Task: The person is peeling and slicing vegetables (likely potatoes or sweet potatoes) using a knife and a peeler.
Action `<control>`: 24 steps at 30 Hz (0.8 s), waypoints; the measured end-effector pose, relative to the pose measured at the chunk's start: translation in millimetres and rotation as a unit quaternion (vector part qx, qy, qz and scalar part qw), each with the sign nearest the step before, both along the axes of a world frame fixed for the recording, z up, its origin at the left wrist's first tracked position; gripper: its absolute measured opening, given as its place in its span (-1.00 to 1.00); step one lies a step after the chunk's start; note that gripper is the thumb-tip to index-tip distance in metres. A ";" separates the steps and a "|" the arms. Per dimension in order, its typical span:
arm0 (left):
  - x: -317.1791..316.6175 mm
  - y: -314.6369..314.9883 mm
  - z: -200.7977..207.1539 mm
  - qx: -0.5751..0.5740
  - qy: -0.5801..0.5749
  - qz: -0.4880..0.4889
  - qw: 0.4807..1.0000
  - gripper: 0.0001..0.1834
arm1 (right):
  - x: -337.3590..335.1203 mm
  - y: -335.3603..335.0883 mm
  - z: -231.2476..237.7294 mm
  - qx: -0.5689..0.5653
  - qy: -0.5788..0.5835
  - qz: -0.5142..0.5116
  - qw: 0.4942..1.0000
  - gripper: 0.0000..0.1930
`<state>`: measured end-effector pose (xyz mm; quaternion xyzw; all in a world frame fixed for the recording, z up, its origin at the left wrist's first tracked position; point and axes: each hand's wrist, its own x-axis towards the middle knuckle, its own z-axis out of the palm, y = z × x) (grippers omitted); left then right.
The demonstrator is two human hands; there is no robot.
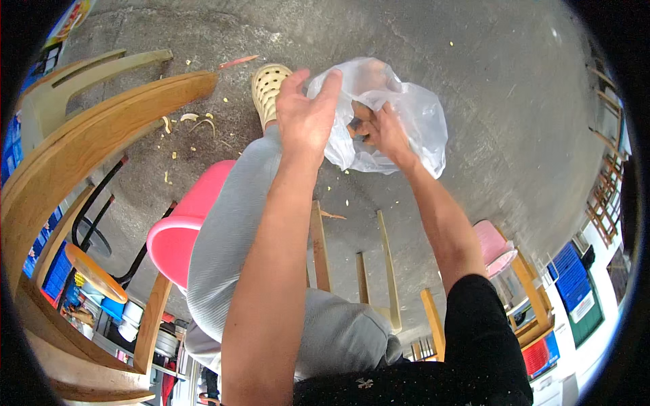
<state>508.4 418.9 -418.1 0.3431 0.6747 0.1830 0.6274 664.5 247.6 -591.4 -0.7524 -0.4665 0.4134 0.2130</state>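
Note:
A translucent white plastic bag (418, 118) stands with its mouth gaping just ahead of me, above the concrete floor. Reaching into its mouth is my right hand (389, 134), fingers curled down among brown lumpy things (361, 110) whose kind I cannot make out. The fingertips are partly hidden, so what they grip does not show. My left hand (308, 114) is raised at the bag's left edge, its thumb and fingers spread apart with nothing visible between them. Below it, my foot wears a cream clog with holes (268, 84).
Pale peel-like scraps (189, 117) and a thin reddish pointed piece (238, 61) lie on the floor at left. Beside my leg is a pink plastic tub-like thing (177, 247). Wooden furniture (101, 135) curves along the left; a pink seat (493, 247) stands at right.

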 end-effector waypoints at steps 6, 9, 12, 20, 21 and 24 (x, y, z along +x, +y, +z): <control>-27.9 6.7 143.7 0.222 -0.081 0.058 0.970 -0.39 | -46.3 -27.7 172.2 -0.038 0.340 -0.200 0.918 -0.48; -83.9 -21.9 258.2 0.249 -0.152 0.007 0.957 -0.43 | -64.4 -48.5 268.1 -0.006 0.406 -0.216 0.888 -0.47; -157.4 -59.7 353.0 0.245 -0.158 0.040 0.956 -0.44 | -100.3 -45.7 349.6 0.087 0.449 -0.172 0.872 -0.46; -338.3 -231.9 438.0 0.235 -0.074 0.052 0.968 -0.46 | -250.2 -62.6 514.9 0.091 0.584 0.080 0.802 -0.55; -349.8 -252.6 445.9 0.252 -0.111 0.050 0.960 -0.43 | -271.8 -69.5 537.3 0.072 0.592 0.106 0.796 -0.54; -378.6 -299.3 483.2 0.267 -0.201 0.024 0.942 -0.39 | -329.7 -95.5 589.0 0.031 0.577 0.154 0.801 -0.50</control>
